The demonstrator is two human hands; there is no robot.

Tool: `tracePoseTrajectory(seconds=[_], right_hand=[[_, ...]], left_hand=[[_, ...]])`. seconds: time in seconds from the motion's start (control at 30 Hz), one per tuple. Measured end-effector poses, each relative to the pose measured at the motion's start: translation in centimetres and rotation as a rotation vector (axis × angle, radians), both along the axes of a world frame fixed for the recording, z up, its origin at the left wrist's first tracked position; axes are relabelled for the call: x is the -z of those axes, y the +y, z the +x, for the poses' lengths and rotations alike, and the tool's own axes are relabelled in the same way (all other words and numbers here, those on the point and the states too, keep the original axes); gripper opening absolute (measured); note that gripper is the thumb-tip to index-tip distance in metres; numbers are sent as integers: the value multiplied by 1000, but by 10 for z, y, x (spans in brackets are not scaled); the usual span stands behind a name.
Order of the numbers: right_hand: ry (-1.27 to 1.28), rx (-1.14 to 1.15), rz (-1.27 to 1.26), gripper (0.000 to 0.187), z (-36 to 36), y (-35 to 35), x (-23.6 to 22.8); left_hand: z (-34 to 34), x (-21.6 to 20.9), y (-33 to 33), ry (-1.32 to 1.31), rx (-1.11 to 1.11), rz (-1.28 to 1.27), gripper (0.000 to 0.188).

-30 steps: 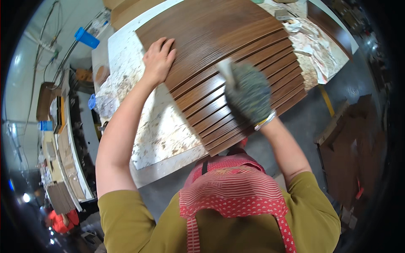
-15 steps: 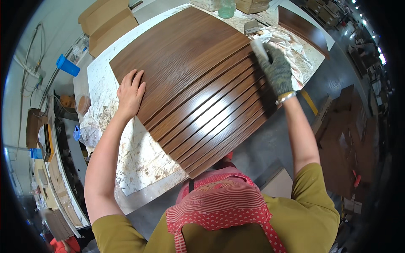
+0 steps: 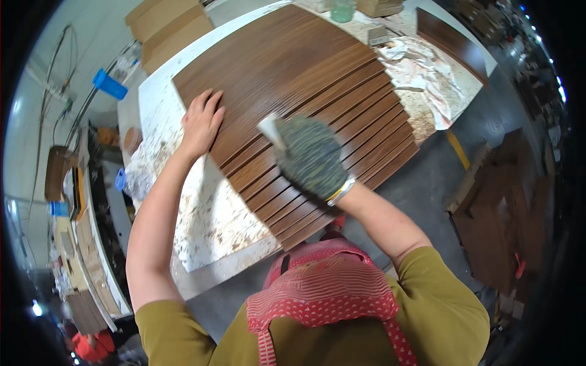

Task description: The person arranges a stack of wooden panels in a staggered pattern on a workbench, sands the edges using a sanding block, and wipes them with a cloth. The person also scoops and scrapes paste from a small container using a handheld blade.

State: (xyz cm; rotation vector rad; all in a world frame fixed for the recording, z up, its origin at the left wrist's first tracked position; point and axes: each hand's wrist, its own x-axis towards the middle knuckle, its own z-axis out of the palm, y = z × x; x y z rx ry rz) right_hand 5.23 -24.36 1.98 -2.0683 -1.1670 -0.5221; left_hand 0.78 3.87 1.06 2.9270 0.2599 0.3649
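Brown grooved panel [image 3: 293, 91] fills the frame's centre on the table [image 3: 207, 226]; my bare left hand [image 3: 201, 122] presses flat to steady it, while my gloved right hand [image 3: 311, 155] grips a pale pad [image 3: 268, 129] against the slats.

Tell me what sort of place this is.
Probably a woodworking or furniture finishing shop: a grooved brown wooden panel lies on a stain-spattered workbench, more dark boards are stacked on the floor, and the gloved right hand rubs the panel.

The bare left hand [image 3: 201, 122] lies flat on the edge of a brown grooved panel [image 3: 293, 73] on the stained desk [image 3: 207, 213]. The gloved right hand [image 3: 311, 155] presses a pale pad [image 3: 268, 129] on the panel.
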Motion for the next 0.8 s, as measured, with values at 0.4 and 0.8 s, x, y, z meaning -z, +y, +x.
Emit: tracePoseTrajectory(seconds=[0.4,0.8], right_hand=[[489,-718,-308,42,-176,96,33],[204,-663,-310,32,-249,247,89]], left_hand=[[-97,-80,22,71,168,-252,43],[-263,-72,24,6,-208,-651,32]])
